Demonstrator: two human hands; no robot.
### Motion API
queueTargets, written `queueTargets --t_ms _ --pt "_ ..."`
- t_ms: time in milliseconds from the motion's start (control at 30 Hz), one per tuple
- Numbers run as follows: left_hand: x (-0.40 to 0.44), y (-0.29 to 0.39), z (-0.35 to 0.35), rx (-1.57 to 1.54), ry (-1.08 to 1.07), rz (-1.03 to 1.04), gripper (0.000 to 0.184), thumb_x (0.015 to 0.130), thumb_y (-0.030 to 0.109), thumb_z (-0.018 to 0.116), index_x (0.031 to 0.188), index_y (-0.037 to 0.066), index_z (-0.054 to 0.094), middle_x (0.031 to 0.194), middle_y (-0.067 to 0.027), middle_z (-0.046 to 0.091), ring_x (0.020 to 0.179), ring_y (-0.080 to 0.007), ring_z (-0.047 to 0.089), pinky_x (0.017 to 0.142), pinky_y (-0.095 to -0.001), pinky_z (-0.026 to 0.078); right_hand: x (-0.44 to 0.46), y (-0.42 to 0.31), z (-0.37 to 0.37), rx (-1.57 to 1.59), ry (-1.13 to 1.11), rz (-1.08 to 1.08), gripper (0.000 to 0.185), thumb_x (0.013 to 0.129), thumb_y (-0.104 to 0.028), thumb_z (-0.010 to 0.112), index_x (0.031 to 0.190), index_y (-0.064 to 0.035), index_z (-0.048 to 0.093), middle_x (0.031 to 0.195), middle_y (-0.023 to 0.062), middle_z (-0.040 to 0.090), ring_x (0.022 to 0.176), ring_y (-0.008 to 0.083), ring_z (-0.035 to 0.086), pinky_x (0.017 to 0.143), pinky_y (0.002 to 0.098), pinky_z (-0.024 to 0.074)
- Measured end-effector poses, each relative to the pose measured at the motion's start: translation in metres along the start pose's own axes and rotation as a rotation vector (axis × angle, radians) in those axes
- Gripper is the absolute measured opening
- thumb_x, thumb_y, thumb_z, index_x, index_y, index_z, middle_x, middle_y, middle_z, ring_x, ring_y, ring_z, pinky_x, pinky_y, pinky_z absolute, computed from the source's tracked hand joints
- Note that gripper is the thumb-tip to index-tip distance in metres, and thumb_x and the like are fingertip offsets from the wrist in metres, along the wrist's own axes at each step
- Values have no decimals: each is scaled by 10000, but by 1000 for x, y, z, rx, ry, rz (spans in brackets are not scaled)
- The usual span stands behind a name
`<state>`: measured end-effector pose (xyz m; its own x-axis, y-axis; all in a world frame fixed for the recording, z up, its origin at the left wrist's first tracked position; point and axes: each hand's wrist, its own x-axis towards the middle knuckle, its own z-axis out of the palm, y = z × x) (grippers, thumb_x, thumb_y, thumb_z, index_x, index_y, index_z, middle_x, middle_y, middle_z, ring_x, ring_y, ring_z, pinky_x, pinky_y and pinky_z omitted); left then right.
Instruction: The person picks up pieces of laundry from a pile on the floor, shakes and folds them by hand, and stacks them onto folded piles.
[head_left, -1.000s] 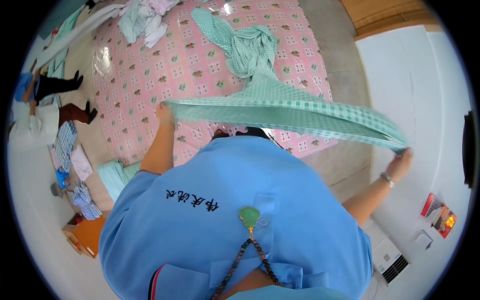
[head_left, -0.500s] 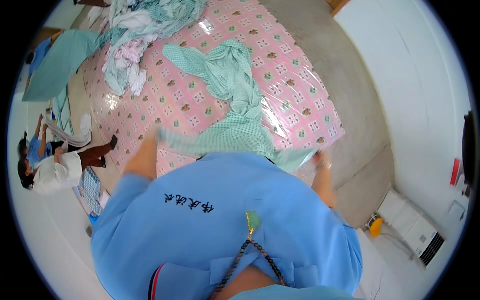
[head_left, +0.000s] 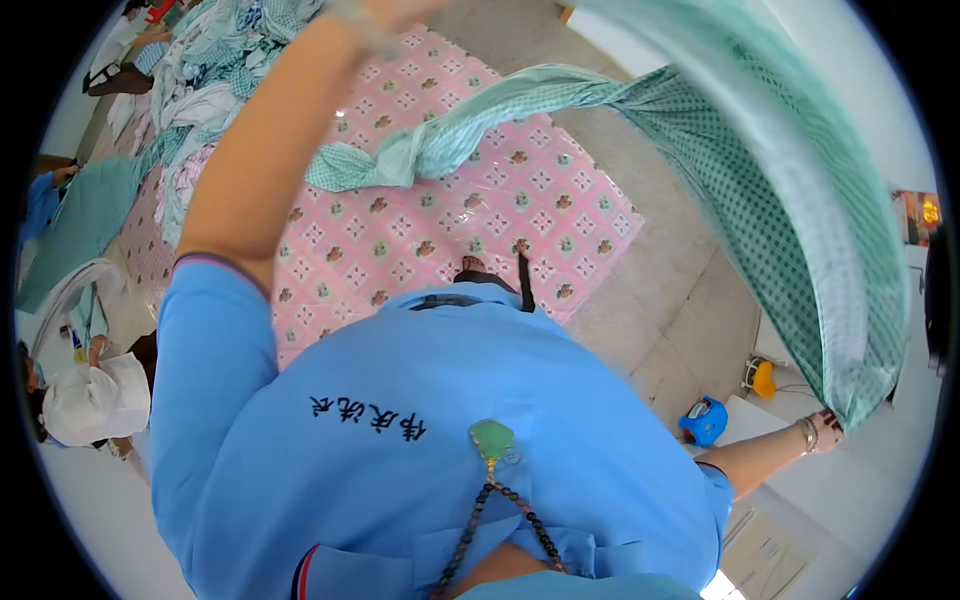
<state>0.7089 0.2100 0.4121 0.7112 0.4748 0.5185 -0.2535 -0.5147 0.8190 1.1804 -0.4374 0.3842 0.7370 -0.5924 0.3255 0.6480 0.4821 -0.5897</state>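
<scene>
A long green checked sheet (head_left: 720, 150) billows in the air to the right, and its twisted tail (head_left: 440, 145) trails down onto the pink mat. My right hand (head_left: 825, 431), with a bracelet on its wrist, is out at the far right with its fingers closed on a corner of the sheet. Raised to the top edge of the view, my left hand (head_left: 400, 10) is blurred and partly cut off. Its fingers do not show clearly, and I cannot tell whether it holds the sheet's upper edge, which runs out of view.
The pink patterned mat (head_left: 420, 230) covers the floor ahead. Crumpled linen (head_left: 220, 80) is heaped at upper left. At left are a person in white (head_left: 95, 400) and another in blue (head_left: 40, 210) beside a green cloth (head_left: 85, 235). A blue object (head_left: 704, 421) stands at right.
Both hands have risen and spread from low in front of me, left up and right outward. The sheet has swung up off the mat to the right.
</scene>
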Motion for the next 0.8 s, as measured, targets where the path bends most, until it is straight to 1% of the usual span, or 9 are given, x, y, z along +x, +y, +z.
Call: queueTargets --t_ms 67,100,200,300,400,467,600,667,800 --pt "-87 -31 -82 -96 229 -324 282 841 173 473 1071 18 520 1001 -44 556 884 -145 525 767 -286 426 -75 -31 18 -330 78 24 164 767 -110 525 850 30 544 890 139 583 860 230 555 680 330 479" --pt "-140 -20 -115 -109 422 -453 323 839 145 474 1126 -3 487 1054 -54 541 932 -156 514 815 -283 407 -73 -31 1 -632 -109 -262 180 777 -147 525 872 5 541 906 126 578 871 228 549 695 341 473" --pt "-287 69 -149 -24 508 -412 383 792 84 454 1146 -62 450 1168 -132 475 1055 -186 467 889 -289 368 -139 -48 20 -993 -412 -516 222 813 -174 502 969 -15 500 969 104 558 875 224 550 752 340 460" --pt "-470 122 -191 -121 994 -492 373 780 24 420 1146 -46 438 1117 -146 499 1024 -207 494 869 -308 398 -262 -76 81 -123 -577 123 234 848 -184 451 940 22 515 937 149 566 843 254 554 765 352 466" --pt "-618 153 -209 250 1438 -733 278 797 82 477 1058 -4 524 1030 -123 557 927 -223 548 777 -303 439 -329 -44 110 114 -1215 480 264 837 -210 463 908 35 535 886 171 574 828 255 558 745 361 466" --pt "-702 157 -211 1668 830 -811 293 801 128 511 1065 4 531 985 -111 577 893 -229 557 763 -305 437 -434 -29 129 165 -1206 618 187 802 -142 517 923 -3 549 870 123 581 811 217 552 735 348 456" --pt "-543 178 -97 900 705 -804 406 753 135 585 1123 6 477 1119 -113 498 1059 -224 447 915 -316 320 -677 -98 96 -269 -2104 804 182 827 -199 534 935 -63 588 796 3 562 722 125 537 632 225 426" --pt "-510 170 -51 804 364 -611 476 724 120 616 1152 6 442 1147 -103 475 1100 -223 408 934 -334 295 -765 -161 55 608 -2314 917 132 802 -150 557 873 -49 603 771 25 570 706 118 534 609 233 435" --pt "-517 149 -12 527 467 -668 302 769 112 587 1036 -6 508 963 -91 558 893 -173 508 772 -294 396 -818 -208 19 706 -2511 1085 145 795 -85 556 919 -20 593 819 25 577 787 115 525 680 245 435"
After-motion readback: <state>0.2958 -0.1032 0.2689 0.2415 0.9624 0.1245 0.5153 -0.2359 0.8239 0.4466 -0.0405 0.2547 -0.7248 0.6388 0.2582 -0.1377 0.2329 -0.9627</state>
